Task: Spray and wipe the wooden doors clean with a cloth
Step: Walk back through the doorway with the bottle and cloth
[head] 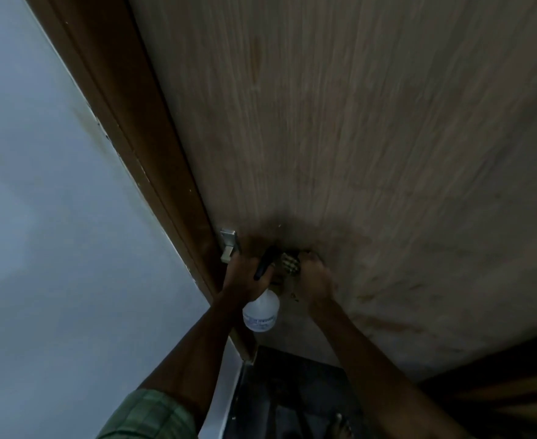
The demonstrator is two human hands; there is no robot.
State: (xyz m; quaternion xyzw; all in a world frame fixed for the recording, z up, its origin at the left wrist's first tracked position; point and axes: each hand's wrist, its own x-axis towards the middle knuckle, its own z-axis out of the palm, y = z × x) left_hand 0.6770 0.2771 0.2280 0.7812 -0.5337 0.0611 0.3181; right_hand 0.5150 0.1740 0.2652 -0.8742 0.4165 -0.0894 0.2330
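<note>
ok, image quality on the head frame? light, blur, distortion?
Head view: dim, flat light; wide-angle stretch on the door and frame; motion blur smears the right hand and cloth; left hand with spray bottle is sharper.

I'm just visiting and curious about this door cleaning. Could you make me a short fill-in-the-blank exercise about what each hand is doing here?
1. The left hand holds a clear spray ____ with a black trigger head.
2. The right hand presses a checked ____ against the door.
3. The wooden door sits in a darker brown ____.
4. The metal latch lies just beside the ____ hand.

Missing words: bottle; cloth; frame; left
</note>
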